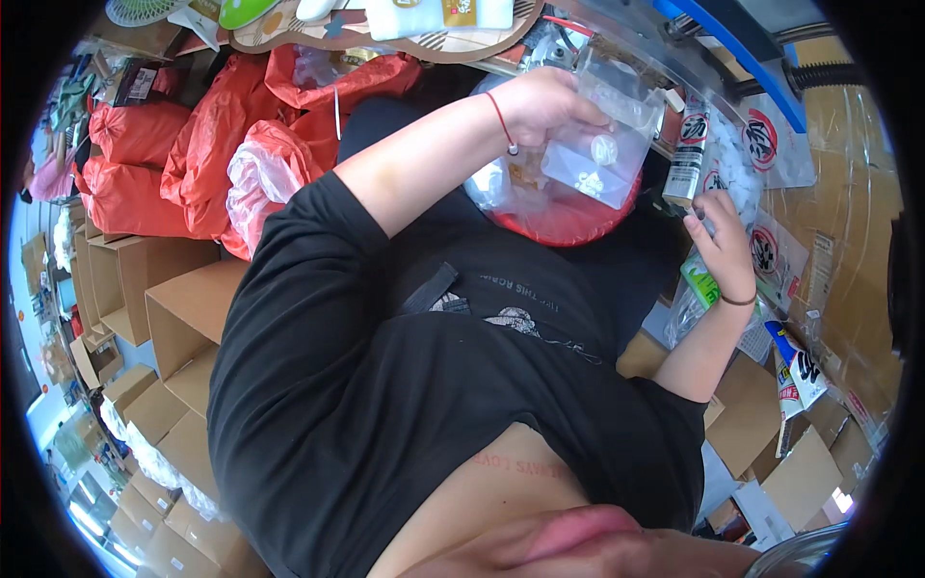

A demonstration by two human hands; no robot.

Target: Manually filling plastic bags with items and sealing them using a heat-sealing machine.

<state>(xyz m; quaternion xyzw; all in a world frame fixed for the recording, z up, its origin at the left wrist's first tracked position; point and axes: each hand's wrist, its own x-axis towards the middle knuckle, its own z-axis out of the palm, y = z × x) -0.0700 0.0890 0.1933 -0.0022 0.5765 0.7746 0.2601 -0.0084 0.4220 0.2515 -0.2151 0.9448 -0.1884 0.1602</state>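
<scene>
My left hand, with a red cord on its wrist, is closed on the edge of a clear plastic packet. A round whitish spot and a pale mark show on the packet. Under it, in my lap, sits a round red basin with clear plastic in it. Off to the right, my right hand has its fingers curled beside a small dark object. Whatever its fingertips hold is too small to make out. Just beyond them stands a white-and-black printed tube or can.
Several red plastic bags are piled at the left, above open cardboard boxes. A patterned mat lies on the table at the far side. A blue metal frame stands at the upper right, near a taped brown surface.
</scene>
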